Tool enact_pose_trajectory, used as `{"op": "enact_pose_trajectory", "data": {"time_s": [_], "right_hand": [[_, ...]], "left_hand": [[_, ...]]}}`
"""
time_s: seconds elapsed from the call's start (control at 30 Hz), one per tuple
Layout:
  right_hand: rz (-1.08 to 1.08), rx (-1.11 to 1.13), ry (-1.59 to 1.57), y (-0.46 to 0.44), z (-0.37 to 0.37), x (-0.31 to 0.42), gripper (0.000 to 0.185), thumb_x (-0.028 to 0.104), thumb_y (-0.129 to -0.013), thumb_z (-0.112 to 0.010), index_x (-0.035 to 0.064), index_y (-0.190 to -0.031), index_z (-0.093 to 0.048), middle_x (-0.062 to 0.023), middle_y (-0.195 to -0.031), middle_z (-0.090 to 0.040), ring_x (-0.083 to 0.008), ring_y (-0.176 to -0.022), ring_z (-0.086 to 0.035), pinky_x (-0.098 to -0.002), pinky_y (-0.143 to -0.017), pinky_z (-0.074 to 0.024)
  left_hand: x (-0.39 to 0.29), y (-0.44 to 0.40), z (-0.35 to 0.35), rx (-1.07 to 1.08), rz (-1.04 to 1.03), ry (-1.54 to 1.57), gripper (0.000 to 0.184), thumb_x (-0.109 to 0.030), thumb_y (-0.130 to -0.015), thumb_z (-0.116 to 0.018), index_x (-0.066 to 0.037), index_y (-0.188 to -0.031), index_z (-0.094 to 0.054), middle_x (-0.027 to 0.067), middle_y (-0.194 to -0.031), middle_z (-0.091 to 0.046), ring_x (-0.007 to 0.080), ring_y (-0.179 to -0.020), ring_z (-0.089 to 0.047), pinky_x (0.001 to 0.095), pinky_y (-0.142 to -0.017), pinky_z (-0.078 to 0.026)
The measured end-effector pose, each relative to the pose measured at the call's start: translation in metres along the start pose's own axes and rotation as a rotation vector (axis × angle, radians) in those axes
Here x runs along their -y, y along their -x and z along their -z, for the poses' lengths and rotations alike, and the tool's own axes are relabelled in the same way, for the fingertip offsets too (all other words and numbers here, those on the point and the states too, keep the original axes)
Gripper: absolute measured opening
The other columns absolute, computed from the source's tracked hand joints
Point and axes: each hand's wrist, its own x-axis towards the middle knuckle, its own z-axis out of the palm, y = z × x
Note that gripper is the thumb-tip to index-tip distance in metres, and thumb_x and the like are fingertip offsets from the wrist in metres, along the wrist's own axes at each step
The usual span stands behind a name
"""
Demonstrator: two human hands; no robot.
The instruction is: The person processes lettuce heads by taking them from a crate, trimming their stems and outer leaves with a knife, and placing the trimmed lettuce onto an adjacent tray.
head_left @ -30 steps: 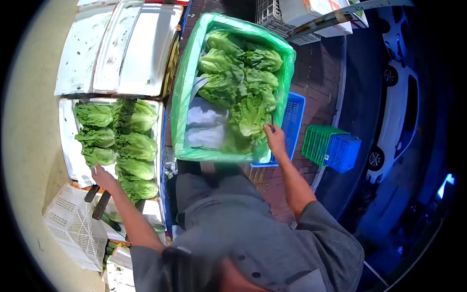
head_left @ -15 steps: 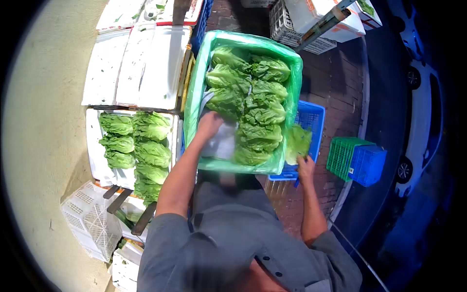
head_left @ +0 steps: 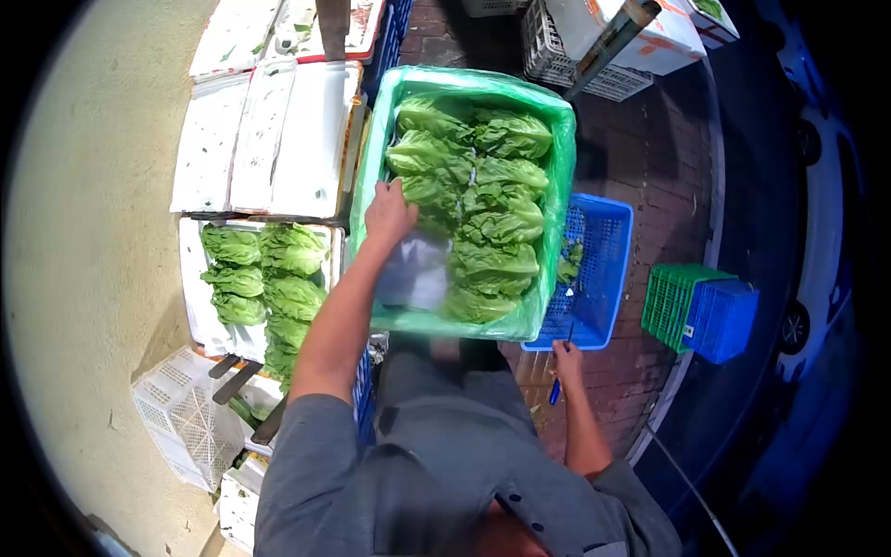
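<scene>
My left hand point(head_left: 392, 213) is inside a box lined with green plastic point(head_left: 557, 200), at its left wall. Its fingers are bent together beside the lettuce heads point(head_left: 501, 223), which lie in two columns; what they pinch is hidden. Below this hand a white sheet point(head_left: 416, 269) shows at the bottom of the box. Low on the right, my right hand point(head_left: 566, 360) is closed around a knife with a blue handle point(head_left: 555, 392), its thin dark blade pointing up over the blue basket point(head_left: 603, 278). Green leaf scraps point(head_left: 570, 265) lie in that basket.
More lettuce heads point(head_left: 295, 292) lie on a white foam box at left. Foam boxes with white lids point(head_left: 302, 139) stand above it. A white crate point(head_left: 181, 418) tilts at lower left. Green and blue baskets point(head_left: 682, 306) stand right; a metal pole point(head_left: 613, 46) rises at top.
My right hand has let go of a loose lettuce leaf and moved down; the knife now shows in it. My left hand has moved up along the box's left side.
</scene>
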Motion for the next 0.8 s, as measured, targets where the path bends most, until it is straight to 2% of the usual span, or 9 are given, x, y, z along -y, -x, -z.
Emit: {"op": "enact_pose_trajectory", "data": {"time_s": [0.03, 0.17, 0.2, 0.43, 0.57, 0.6, 0.7, 0.73, 0.8], "right_hand": [[-0.019, -0.011, -0.012, 0.001, -0.001, 0.000, 0.026, 0.029, -0.090, -0.067, 0.0030, -0.093, -0.065, -0.0016, -0.066, -0.054, -0.0115, -0.050, -0.050, -0.0301, -0.040, -0.0452], [-0.076, 0.053, -0.115, 0.000, 0.004, 0.001, 0.021, 0.026, -0.088, -0.069, 0.0054, -0.090, -0.065, -0.0021, -0.071, -0.056, -0.0127, -0.057, -0.053, -0.0313, -0.044, -0.0483], [-0.070, 0.029, -0.109, 0.000, 0.004, 0.003, 0.020, 0.025, -0.088, -0.069, 0.0057, -0.089, -0.065, -0.0017, -0.071, -0.055, -0.0126, -0.057, -0.053, -0.0311, -0.044, -0.0478], [-0.074, 0.009, -0.117, 0.000, 0.012, 0.003, 0.019, 0.024, -0.087, -0.070, 0.0064, -0.085, -0.063, -0.0008, -0.070, -0.054, -0.0128, -0.057, -0.053, -0.0305, -0.044, -0.0465], [-0.041, -0.005, -0.086, -0.009, 0.009, -0.012, 0.022, 0.026, -0.087, -0.070, 0.0052, -0.085, -0.063, -0.0015, -0.069, -0.055, -0.0130, -0.055, -0.053, -0.0312, -0.044, -0.0460], [-0.055, 0.016, -0.084, -0.009, 0.009, -0.013, 0.022, 0.026, -0.087, -0.070, 0.0051, -0.085, -0.063, -0.0013, -0.069, -0.055, -0.0131, -0.055, -0.053, -0.0312, -0.044, -0.0464], [-0.075, 0.040, -0.079, -0.010, 0.006, -0.014, 0.022, 0.027, -0.087, -0.070, 0.0053, -0.086, -0.063, -0.0006, -0.070, -0.055, -0.0131, -0.055, -0.053, -0.0310, -0.045, -0.0475], [-0.078, 0.041, -0.077, -0.009, 0.004, -0.014, 0.022, 0.027, -0.087, -0.070, 0.0054, -0.086, -0.063, -0.0003, -0.070, -0.055, -0.0132, -0.055, -0.052, -0.0309, -0.045, -0.0478], [-0.081, 0.065, -0.092, -0.008, 0.004, -0.009, 0.023, 0.028, -0.087, -0.070, 0.0056, -0.088, -0.064, -0.0001, -0.070, -0.055, -0.0133, -0.056, -0.053, -0.0311, -0.045, -0.0485]], "left_hand": [[0.004, -0.005, 0.002, -0.016, -0.112, 0.017, 0.058, -0.028, -0.079, -0.073, -0.003, -0.125, -0.048, 0.0214, -0.113, -0.054, 0.0403, -0.097, -0.063, 0.0507, -0.082, -0.053], [0.025, -0.030, -0.016, 0.151, -0.207, -0.016, 0.076, -0.034, -0.076, -0.078, -0.001, -0.134, -0.041, 0.0224, -0.128, -0.052, 0.0394, -0.109, -0.060, 0.0472, -0.090, -0.051], [0.030, -0.037, -0.022, 0.254, -0.138, 0.005, 0.084, -0.037, -0.074, -0.080, -0.001, -0.137, -0.038, 0.0241, -0.133, -0.051, 0.0400, -0.114, -0.058, 0.0461, -0.094, -0.049], [0.011, -0.023, -0.002, 0.314, -0.058, -0.104, 0.086, -0.039, -0.069, -0.084, -0.007, -0.137, -0.042, 0.0216, -0.120, -0.058, 0.0388, -0.111, -0.058, 0.0450, -0.090, -0.050], [-0.011, -0.005, 0.017, 0.356, -0.093, -0.268, 0.083, -0.043, -0.067, -0.084, -0.010, -0.133, -0.046, 0.0209, -0.110, -0.059, 0.0365, -0.100, -0.064, 0.0463, -0.082, -0.052], [-0.020, -0.001, 0.024, 0.402, -0.050, -0.277, 0.084, -0.046, -0.063, -0.085, -0.011, -0.130, -0.048, 0.0204, -0.109, -0.059, 0.0354, -0.107, -0.062, 0.0465, -0.084, -0.050], [-0.009, 0.010, 0.004, 0.279, -0.234, -0.414, 0.084, -0.046, -0.060, -0.086, -0.012, -0.127, -0.050, 0.0185, -0.112, -0.058, 0.0341, -0.111, -0.058, 0.0458, -0.086, -0.047], [-0.016, 0.015, 0.010, 0.222, -0.266, -0.431, 0.079, -0.040, -0.063, -0.086, -0.009, -0.125, -0.050, 0.0165, -0.114, -0.057, 0.0317, -0.110, -0.055, 0.0454, -0.088, -0.044], [0.015, 0.014, -0.028, 0.101, -0.421, -0.353, 0.078, -0.039, -0.065, -0.085, -0.007, -0.126, -0.049, 0.0172, -0.113, -0.059, 0.0325, -0.108, -0.057, 0.0465, -0.087, -0.043]]}}
